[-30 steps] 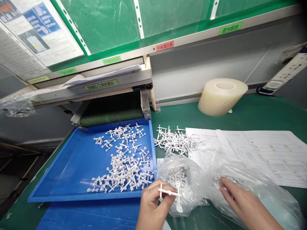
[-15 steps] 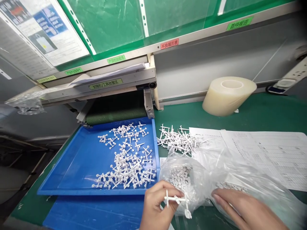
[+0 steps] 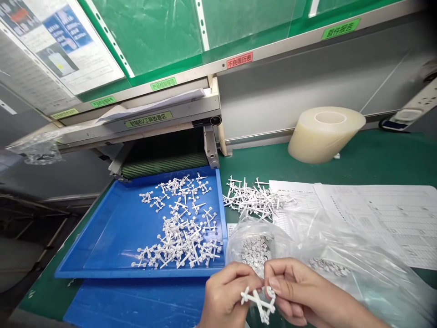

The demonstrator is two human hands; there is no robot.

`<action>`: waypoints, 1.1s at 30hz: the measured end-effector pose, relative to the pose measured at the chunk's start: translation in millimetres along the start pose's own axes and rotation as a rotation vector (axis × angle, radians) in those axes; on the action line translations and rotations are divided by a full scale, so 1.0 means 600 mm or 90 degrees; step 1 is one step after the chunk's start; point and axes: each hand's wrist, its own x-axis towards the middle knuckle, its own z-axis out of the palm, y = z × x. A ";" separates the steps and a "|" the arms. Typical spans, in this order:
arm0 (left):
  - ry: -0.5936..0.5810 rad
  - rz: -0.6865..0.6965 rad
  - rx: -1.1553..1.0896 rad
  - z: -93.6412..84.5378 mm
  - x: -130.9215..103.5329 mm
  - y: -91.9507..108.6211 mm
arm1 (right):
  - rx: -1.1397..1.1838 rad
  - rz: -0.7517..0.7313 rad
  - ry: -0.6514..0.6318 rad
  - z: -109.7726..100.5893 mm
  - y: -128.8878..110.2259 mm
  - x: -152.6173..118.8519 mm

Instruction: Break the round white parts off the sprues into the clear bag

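A white branched plastic piece (image 3: 258, 301) is pinched in the fingers of my left hand (image 3: 227, 291), at the bottom centre of the view. My right hand (image 3: 297, 289) has its fingers closed on the right end of the same piece, by a small round tip. Just behind my hands lies a clear plastic bag (image 3: 283, 237) with many small round parts inside. To the left, a blue tray (image 3: 112, 228) holds a heap of similar white pieces (image 3: 184, 241).
Thin white sticks (image 3: 251, 198) are piled beside the tray, near printed sheets (image 3: 382, 209). A second group of round parts (image 3: 329, 267) shows through plastic at right. Behind stand a tape roll (image 3: 324, 136) and a green conveyor belt (image 3: 165, 165).
My right hand has moved left from the bag on the right and now meets my left hand at the white piece. The piece has turned slightly in my left hand.
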 end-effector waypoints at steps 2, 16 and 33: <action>0.013 -0.027 -0.001 0.002 -0.003 -0.001 | -0.096 -0.051 0.071 0.002 0.003 -0.002; 0.116 -0.193 -0.040 0.006 -0.001 0.008 | -0.149 -0.136 0.097 -0.004 0.028 -0.005; 0.194 0.084 0.288 0.015 -0.020 -0.018 | -0.251 -0.035 0.096 0.002 0.048 0.016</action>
